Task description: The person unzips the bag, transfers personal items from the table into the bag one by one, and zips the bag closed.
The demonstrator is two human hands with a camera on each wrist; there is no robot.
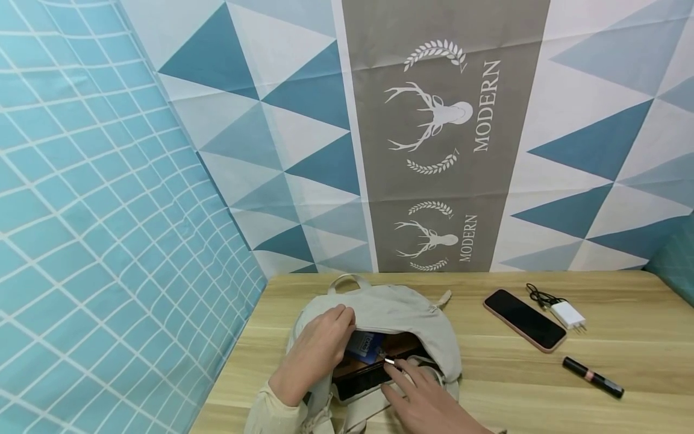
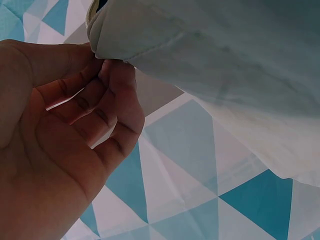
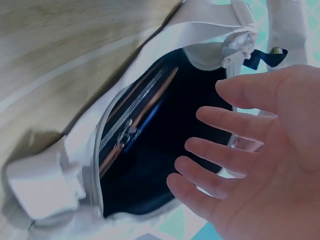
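Note:
A pale grey-beige backpack [image 1: 379, 307] lies on the wooden table, its main opening gaping toward the person. The left hand [image 1: 320, 340] pinches the upper rim of that opening; in the left wrist view, thumb and fingertips of the left hand [image 2: 75, 115] meet on the bag's fabric edge. Fingers spread, the right hand [image 1: 420, 398] is at the lower side of the opening. The right wrist view has the right hand [image 3: 250, 150] with no object in its palm, beside the dark interior. Inside are a blue card [image 1: 364, 345] and a metal zipper [image 3: 135, 107] with brown trim.
Right of the backpack lie a black-screened phone [image 1: 525, 319], a white charger plug [image 1: 567, 315] with a black cable [image 1: 542, 296], and a black tube [image 1: 593, 377] with a pink band. Patterned cloth [image 1: 434, 181] hangs behind the table [image 1: 488, 367], and blue checked cloth [image 1: 108, 211] at left.

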